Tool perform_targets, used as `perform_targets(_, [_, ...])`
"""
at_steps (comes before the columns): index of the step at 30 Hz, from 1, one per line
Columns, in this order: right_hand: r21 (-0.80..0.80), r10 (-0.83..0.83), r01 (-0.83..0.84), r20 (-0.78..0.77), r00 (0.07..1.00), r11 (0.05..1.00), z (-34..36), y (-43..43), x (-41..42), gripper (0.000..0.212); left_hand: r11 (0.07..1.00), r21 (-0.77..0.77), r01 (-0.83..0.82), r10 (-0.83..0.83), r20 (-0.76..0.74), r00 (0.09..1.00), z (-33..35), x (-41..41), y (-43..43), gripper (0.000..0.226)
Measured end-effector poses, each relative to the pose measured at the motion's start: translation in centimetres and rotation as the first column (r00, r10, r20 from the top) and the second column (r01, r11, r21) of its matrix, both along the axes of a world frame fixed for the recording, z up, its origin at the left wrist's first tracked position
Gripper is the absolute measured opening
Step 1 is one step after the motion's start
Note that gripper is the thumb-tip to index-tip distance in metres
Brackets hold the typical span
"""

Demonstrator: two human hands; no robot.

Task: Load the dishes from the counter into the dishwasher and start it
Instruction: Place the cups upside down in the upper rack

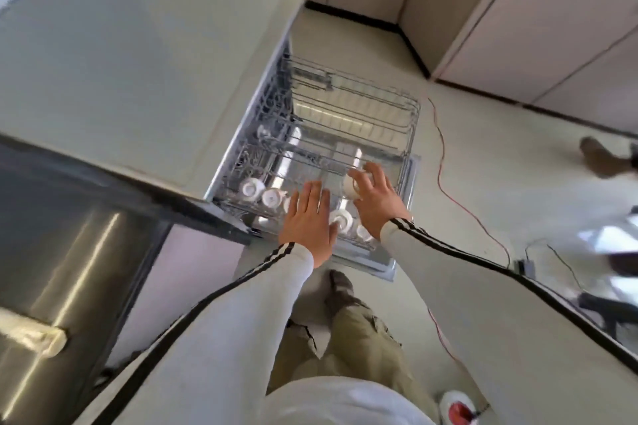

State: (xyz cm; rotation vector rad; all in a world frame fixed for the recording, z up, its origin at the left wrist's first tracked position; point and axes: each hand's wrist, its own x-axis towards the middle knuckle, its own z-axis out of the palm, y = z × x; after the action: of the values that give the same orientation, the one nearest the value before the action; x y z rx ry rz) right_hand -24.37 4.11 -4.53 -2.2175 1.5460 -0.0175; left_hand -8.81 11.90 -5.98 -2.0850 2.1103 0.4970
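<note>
Dishwasher rack (379, 103) is pulled out from under the tabletop (138, 62). Right hand (374, 197) is curled round a white cup (352, 188) over the rack's near right part. Left hand (309, 224) is flat with fingers straight and holds nothing, over the rack's near edge. Upside-down cups (252, 189) sit in the rack along its near side. A red cable (445, 148) lies on the floor right of the rack.

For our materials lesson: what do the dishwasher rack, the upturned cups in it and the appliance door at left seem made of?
Dishwasher rack: thin grey wire grid, likely coated metal. Upturned cups: glossy white, probably glazed ceramic, possibly plastic. Appliance door: brushed stainless steel, judging by streaked reflections.
</note>
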Motion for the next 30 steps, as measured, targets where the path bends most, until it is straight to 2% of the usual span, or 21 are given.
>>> perform_targets(3, [0.112,-0.018,0.026,-0.072,0.997,0.993,-3.2,-1.3,-4.0,0.073,0.997,0.073,0.02,-0.019,-0.007,1.0,-2.8,-3.0,-2.3,0.071])
perform_targets(7, [0.236,0.045,-0.006,-0.16,0.986,0.972,-7.3,-3.0,-6.2,0.087,0.993,0.115,-0.014,0.015,-0.01,1.0,-6.6,-5.1,-4.7,0.07])
perform_targets(11, [0.335,0.136,-0.072,-0.174,0.975,0.94,-10.5,-4.1,-6.6,0.094,0.988,0.148,-0.036,0.035,0.013,0.999,-9.7,-5.9,-5.6,0.069])
perform_targets(13, [0.347,0.175,-0.108,-0.17,0.97,0.932,-11.7,-4.5,-6.7,0.092,0.984,0.171,-0.05,0.047,0.018,0.999,-11.0,-6.0,-5.9,0.069])
perform_targets(18, [0.289,0.233,-0.165,-0.216,0.948,0.943,-14.1,-5.2,-7.2,0.073,0.976,0.201,-0.079,0.08,0.003,0.997,-13.0,-6.8,-6.6,0.068])
perform_targets(23, [0.329,0.284,-0.202,-0.223,0.932,0.922,-15.3,-5.2,-6.8,0.082,0.968,0.23,-0.096,0.096,0.011,0.995,-14.0,-7.5,-6.8,0.068])
perform_targets(30, [0.353,0.331,-0.222,-0.287,0.899,0.909,-15.2,-6.4,-5.9,0.071,0.958,0.256,-0.125,0.12,0.036,0.992,-13.8,-8.1,-6.8,0.067])
